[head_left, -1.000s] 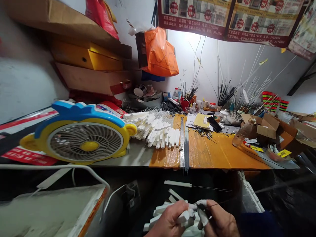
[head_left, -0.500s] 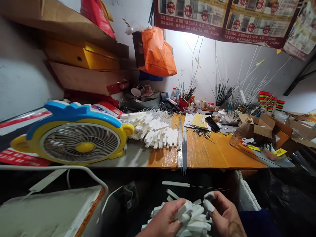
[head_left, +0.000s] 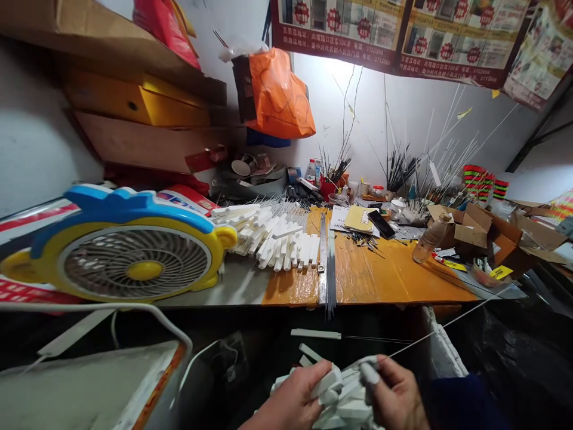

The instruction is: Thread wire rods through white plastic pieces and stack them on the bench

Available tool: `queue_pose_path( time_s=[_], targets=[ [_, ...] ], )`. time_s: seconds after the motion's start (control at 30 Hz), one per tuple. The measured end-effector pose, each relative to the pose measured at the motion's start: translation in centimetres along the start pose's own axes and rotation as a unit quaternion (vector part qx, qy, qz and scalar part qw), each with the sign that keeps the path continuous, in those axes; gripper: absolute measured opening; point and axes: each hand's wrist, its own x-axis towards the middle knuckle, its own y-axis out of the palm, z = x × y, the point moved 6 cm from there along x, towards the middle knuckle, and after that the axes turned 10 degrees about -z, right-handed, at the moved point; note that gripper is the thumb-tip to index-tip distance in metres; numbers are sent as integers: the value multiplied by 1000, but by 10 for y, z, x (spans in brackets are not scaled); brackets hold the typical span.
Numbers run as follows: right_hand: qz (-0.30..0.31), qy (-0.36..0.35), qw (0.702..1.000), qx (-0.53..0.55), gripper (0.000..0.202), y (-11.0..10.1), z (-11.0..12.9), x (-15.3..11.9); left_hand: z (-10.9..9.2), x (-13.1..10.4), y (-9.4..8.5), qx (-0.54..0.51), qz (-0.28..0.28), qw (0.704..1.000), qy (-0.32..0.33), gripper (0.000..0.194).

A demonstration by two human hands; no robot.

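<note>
My left hand is clamped on a white stick, right over the pile of white sticks below the tabletop. Over on the right, my right hand pinches a thin wire between wrapped fingertips, the wire slanting up and away. One more white piece lies just beyond, near the tabletop's front edge.

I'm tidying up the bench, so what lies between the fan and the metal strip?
The head view shows a pile of white bars with thin wires there, between fan and strip.
</note>
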Motion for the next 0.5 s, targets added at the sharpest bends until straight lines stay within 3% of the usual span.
queue_pose_path(
  time_s=[0.1,0.2,0.27,0.37,0.5],
  targets=[
    [-10,-19,1000,12,47,-1,-1,1,-1,-1,-2,14,-1,1000,6,12],
    [19,-14,1000,21,46,11,-12,-2,1,-1,1,46,2,999,6,8],
    [47,10,999,23,44,15,-20,-3,6,5,2,123,9,992,9,9],
    [100,46,994,-21,39,9,-24,-1,24,30,-1,284,-8,959,3,26],
    [122,28,986,-108,31,-11,-20,4,51,71,3,346,-16,938,12,40]
  ],
)
